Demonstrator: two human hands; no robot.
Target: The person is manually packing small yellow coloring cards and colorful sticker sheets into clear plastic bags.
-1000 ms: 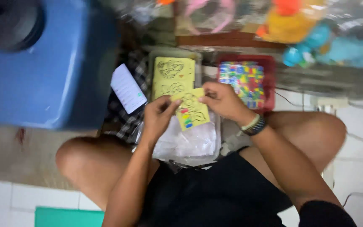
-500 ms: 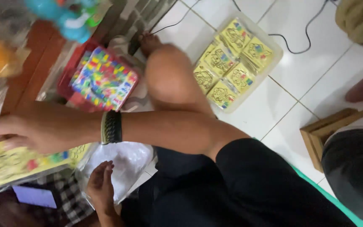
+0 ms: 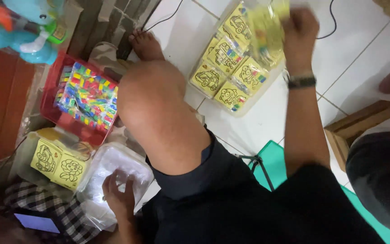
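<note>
So the person's sitting on the tiled floor, and their right hand [image 3: 299, 28], top right of the frame, is pinched around a yellow picture card in a clear sleeve [image 3: 267, 27], holding it right over the clear tray [image 3: 244, 108] of matching cards. It's blurry up there, so I can't tell exactly how the fingers sit. That card looks feather-light and a bit floppy, and the plastic sleeve is probably slippery, so I'd say an edge or corner pinch is the way to hold it.

The left hand [image 3: 119, 195], bottom left, rests fingers spread on a pile of clear plastic bags [image 3: 113, 174], pressing rather than gripping. Just left of that sits a box with two more yellow cards [image 3: 58, 163], and above it a red basket of colourful little blocks [image 3: 86, 100]. A blue toy [image 3: 25, 27] sits in the top left corner.
</note>
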